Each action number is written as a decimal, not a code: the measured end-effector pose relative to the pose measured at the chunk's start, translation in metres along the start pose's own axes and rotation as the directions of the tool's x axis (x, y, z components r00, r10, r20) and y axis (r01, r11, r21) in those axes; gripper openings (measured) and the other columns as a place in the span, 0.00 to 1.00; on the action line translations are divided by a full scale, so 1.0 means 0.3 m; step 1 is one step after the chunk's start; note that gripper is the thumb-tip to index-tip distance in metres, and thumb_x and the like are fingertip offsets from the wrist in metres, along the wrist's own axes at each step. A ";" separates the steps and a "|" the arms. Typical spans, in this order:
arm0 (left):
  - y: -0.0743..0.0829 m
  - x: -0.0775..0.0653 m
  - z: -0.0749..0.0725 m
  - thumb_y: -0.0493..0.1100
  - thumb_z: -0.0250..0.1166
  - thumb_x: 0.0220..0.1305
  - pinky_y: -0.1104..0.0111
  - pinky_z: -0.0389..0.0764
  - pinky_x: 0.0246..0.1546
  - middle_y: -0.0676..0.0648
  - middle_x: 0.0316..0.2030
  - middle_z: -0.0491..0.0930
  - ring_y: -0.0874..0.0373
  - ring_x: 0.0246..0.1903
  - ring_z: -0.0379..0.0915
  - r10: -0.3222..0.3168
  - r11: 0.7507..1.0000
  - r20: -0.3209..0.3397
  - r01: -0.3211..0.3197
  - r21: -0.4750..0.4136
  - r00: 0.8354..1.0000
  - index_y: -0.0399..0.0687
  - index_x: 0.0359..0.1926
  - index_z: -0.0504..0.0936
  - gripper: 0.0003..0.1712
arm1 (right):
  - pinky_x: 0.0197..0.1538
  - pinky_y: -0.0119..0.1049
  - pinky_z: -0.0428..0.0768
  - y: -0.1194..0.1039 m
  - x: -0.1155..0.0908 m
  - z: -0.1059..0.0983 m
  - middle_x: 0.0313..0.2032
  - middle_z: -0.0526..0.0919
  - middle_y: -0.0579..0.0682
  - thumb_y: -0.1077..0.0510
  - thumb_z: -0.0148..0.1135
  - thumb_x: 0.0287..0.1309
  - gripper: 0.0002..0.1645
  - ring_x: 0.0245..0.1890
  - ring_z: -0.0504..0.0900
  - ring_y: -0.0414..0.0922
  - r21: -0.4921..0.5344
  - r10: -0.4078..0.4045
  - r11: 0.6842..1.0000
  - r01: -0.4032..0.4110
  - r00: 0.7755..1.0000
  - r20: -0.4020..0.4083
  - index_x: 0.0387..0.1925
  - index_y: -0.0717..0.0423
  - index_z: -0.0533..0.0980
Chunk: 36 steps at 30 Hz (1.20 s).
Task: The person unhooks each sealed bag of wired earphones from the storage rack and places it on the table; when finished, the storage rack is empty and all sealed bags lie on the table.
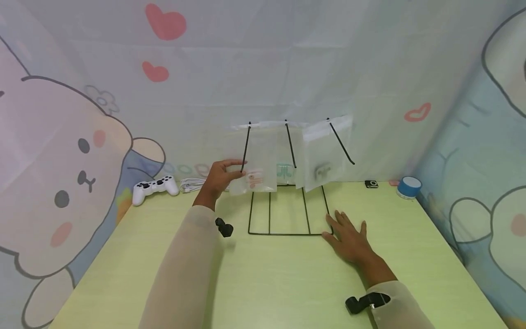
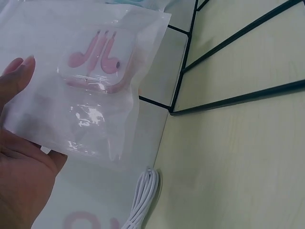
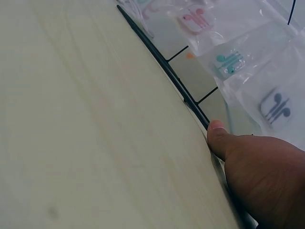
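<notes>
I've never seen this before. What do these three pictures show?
There's no machine here, just a person's left hand and right hand. The wide picture comes from a camera worn on the head; the other two from cameras on the wrists. On the table stands a black wire rack with three plastic bags hanging on it. The left hand holds the bag with pink earphones; the right hand touches the rack's base. Near the back lie a white game controller, a bundled white cable and a blue-topped tub.
</notes>
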<state>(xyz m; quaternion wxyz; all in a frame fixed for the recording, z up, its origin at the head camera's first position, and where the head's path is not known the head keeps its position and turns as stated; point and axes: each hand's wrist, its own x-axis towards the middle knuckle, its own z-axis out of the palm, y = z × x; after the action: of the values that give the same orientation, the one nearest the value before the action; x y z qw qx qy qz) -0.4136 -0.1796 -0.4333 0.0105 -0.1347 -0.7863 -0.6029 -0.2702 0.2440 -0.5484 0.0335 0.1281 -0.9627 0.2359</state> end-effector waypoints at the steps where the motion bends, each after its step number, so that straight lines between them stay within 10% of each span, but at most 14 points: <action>1: 0.000 -0.003 -0.003 0.42 0.78 0.69 0.38 0.59 0.84 0.44 0.77 0.75 0.46 0.86 0.53 0.003 1.000 0.000 -0.003 0.005 1.000 0.51 0.64 0.90 0.23 | 0.74 0.89 0.32 0.002 0.001 0.002 0.86 0.55 0.65 0.34 0.50 0.83 0.43 0.87 0.51 0.68 0.000 -0.001 1.000 0.001 1.000 -0.002 0.85 0.52 0.61; 36: 0.080 -0.164 -0.070 0.40 0.78 0.66 0.45 0.83 0.66 0.39 0.71 0.81 0.43 0.72 0.78 0.116 0.969 -0.009 -0.111 0.220 0.993 0.57 0.66 0.89 0.27 | 0.74 0.88 0.30 0.009 0.003 0.008 0.87 0.53 0.64 0.32 0.48 0.83 0.45 0.88 0.49 0.67 -0.017 0.017 1.000 -0.017 1.000 0.015 0.86 0.51 0.60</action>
<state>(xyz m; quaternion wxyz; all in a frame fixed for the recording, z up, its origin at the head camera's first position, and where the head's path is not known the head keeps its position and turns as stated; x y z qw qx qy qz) -0.3638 -0.2037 -0.4138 0.0684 -0.1710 -0.8388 -0.5124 -0.2719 0.2451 -0.5516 0.0255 0.1212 -0.9660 0.2270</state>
